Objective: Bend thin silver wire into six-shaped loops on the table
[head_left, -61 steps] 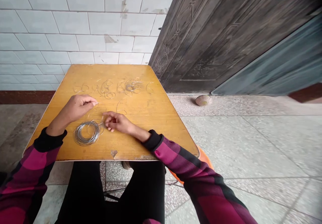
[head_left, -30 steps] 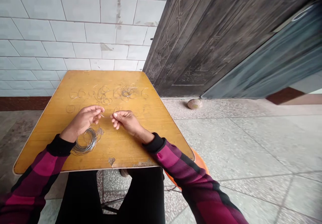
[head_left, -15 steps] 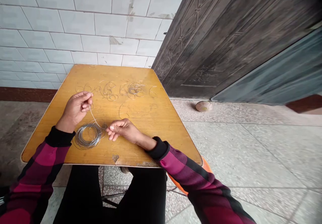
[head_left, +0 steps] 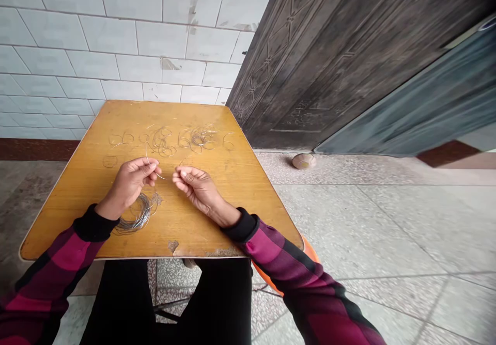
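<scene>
My left hand (head_left: 129,184) and my right hand (head_left: 197,186) hover close together over the middle of a small wooden table (head_left: 232,200). Each pinches one end of a thin wire strand (head_left: 159,177) that runs between them. A coil of grey wire (head_left: 136,217) lies flat on the table under my left wrist, partly hidden by it. Several small bent wire loops (head_left: 174,139) lie in a row across the far part of the tabletop, and one small loop (head_left: 110,161) sits alone at the left.
A white tiled wall (head_left: 116,40) stands behind the table and a dark carved door (head_left: 329,61) to the right. A small round stone-like object (head_left: 303,160) rests on the floor by the door. An orange seat edge (head_left: 271,278) shows below the table.
Both hands have lifted from the coil and come together over the table's middle, each still pinching the wire. The left hand moved right, covering part of the coil.
</scene>
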`<state>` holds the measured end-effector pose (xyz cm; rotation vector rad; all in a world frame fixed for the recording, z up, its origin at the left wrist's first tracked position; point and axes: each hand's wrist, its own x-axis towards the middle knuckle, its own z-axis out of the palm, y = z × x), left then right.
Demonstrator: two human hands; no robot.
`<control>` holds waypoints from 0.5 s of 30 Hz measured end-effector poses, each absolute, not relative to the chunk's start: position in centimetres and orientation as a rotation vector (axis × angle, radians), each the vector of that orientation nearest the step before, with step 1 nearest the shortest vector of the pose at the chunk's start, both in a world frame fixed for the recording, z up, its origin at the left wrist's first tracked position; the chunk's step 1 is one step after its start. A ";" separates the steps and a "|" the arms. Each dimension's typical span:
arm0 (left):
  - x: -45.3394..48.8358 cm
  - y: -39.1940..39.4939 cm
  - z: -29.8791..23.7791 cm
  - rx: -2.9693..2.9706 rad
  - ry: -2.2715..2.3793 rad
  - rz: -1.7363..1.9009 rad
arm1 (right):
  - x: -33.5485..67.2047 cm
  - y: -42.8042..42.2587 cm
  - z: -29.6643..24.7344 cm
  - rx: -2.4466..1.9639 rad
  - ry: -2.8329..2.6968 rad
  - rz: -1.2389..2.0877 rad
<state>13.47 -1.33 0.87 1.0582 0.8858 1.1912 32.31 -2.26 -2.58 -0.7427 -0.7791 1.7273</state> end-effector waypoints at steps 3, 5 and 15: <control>14.1 -1.4 0.2 1.062 0.896 1.235 | 32.4 -2.2 -2.7 -0.767 -0.815 1.617; 14.4 -1.4 -0.1 1.093 0.916 1.262 | 32.3 -2.2 -2.9 -0.799 -0.905 1.572; 14.3 -1.3 -0.6 1.444 1.017 1.176 | 32.7 -2.5 -3.5 -0.929 -1.363 1.447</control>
